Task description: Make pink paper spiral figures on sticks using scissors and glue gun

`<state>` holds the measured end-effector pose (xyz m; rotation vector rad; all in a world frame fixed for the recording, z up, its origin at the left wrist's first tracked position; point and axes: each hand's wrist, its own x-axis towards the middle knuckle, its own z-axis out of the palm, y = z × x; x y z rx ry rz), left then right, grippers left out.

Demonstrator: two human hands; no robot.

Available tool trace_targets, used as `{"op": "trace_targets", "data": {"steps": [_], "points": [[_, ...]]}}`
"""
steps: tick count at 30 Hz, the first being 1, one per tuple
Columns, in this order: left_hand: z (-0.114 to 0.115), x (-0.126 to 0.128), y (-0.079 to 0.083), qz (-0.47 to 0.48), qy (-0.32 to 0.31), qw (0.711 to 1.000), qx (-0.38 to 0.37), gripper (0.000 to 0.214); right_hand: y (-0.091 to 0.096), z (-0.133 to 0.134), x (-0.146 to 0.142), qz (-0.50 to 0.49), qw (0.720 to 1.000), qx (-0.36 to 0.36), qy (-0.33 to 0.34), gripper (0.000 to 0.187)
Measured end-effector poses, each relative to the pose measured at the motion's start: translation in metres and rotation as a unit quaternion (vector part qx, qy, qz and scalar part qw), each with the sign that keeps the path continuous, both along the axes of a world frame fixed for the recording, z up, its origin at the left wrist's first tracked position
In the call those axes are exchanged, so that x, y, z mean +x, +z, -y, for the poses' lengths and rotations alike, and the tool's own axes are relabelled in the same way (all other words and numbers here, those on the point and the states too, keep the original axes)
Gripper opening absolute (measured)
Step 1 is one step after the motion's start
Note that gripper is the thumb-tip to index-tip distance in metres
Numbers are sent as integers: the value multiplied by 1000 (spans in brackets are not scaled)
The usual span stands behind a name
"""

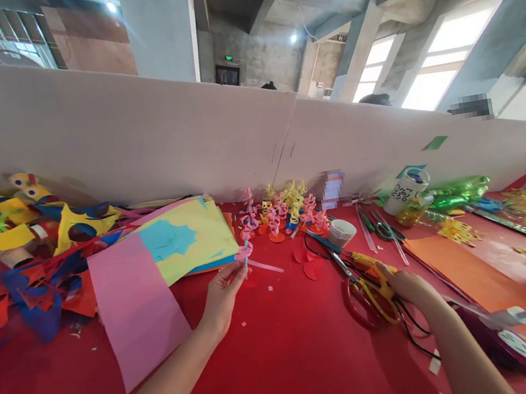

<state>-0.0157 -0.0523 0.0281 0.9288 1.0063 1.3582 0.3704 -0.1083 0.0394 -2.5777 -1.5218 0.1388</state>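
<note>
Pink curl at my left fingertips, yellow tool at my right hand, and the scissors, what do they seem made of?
Pink curl: probably thin matte paper, as its narrow strip coils. Yellow tool: likely hard plastic, from its bulky, solid-coloured body; finish unclear. Scissors: grey blades, likely metal, by their faint sheen.

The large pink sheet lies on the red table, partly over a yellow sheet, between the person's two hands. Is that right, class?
Not quite: the head view shows the large pink sheet to the left of the left hand. It does lie on the red table, partly over a yellow sheet.
</note>
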Motion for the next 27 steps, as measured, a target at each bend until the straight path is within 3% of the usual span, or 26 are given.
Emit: {"op": "trace_targets", "data": {"steps": [2, 4, 6, 9, 12, 16, 21, 27], "points": [[2, 1, 2, -20, -14, 1000, -3, 25, 10, 8, -16, 39, 998, 5, -56, 51], [5, 3, 5, -42, -25, 999, 7, 22, 20, 12, -46, 50, 997, 39, -47, 46], [9, 6, 7, -65, -32, 997, 25, 19, 27, 10, -87, -42, 990, 122, 58, 30], [14, 9, 8, -102, -53, 991, 67, 16, 25, 2, -147, -197, 920, 208, 267, 20], [17, 8, 9, -152, -79, 979, 109, 16, 19, -5, -182, -209, 869, 235, 383, 22], [17, 6, 7, -178, -99, 972, 120, 17, 19, -6, -189, -201, 860, 198, 425, 18], [13, 5, 3, -162, -106, 974, 115, 17, 29, 8, -186, -185, 860, 138, 454, 30], [14, 4, 8, -240, -144, 951, 134, 14, 40, 21, -194, -26, 826, 127, 548, 29]]}}
